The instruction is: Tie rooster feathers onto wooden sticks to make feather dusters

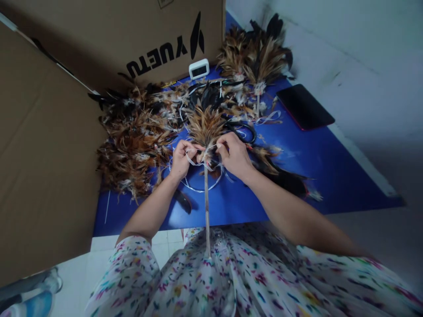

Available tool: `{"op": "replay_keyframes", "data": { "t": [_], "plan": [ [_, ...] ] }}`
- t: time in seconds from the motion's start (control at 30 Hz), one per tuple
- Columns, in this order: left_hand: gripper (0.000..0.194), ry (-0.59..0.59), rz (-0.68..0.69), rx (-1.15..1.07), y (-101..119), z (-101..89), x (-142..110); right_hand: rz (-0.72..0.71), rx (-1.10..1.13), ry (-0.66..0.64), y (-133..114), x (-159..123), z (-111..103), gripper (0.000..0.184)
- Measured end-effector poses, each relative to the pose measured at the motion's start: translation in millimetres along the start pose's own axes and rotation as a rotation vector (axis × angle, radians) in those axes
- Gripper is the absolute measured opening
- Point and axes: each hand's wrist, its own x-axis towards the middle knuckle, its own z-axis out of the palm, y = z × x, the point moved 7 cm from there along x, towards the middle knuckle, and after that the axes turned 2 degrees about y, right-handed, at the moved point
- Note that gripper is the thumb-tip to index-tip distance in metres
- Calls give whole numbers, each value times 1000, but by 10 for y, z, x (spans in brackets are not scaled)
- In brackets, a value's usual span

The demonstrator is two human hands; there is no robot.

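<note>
A feather duster (205, 125) with brown and black plumes lies in front of me. Its thin stick (207, 207) points back to my lap, the end resting against my patterned clothing. My left hand (183, 157) is closed at the left of the feather base, pinching a pale plastic ribbon (195, 164). On the other side my right hand (233, 152) is closed too, thumb and finger gripping a stretch of the ribbon drawn across the feather base. Loops of ribbon hang below the hands around the stick.
Loose brown feathers (132, 141) pile up on the left of the blue table (284, 154). Bundled dusters (264, 57) stand at the back right, near a dark tablet (306, 107). A small white clock (199, 69) sits against a cardboard box (115, 35). Black feathers (280, 178) lie right.
</note>
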Motion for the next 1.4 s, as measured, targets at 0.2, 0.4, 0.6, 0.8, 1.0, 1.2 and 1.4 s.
{"op": "replay_keyframes", "data": {
  "t": [0.2, 0.4, 0.6, 0.8, 1.0, 1.2, 1.4],
  "plan": [
    [44, -12, 38, 64, 64, 39, 16, -137, -49, -6, -114, -11, -3, 12],
    [37, -73, 69, 271, 144, 117, 32, -122, 4, -48, -158, -2, -26, 11],
    [34, -84, 114, 424, 217, 193, 95, 152, 310, -117, -19, -7, 49, 8],
    [25, -81, 177, 595, 248, 221, 77, 270, 502, -104, 48, -2, 103, 17],
    [10, -96, 364, 814, 410, 318, -28, 341, 554, -142, 33, -13, 136, 21],
    [7, -142, 445, 894, 462, 404, -71, 132, 330, -154, -27, 20, 61, 21],
    [11, -141, 466, 941, 470, 413, -80, -72, 180, -183, -153, 35, 8, 18]
  ]
}}
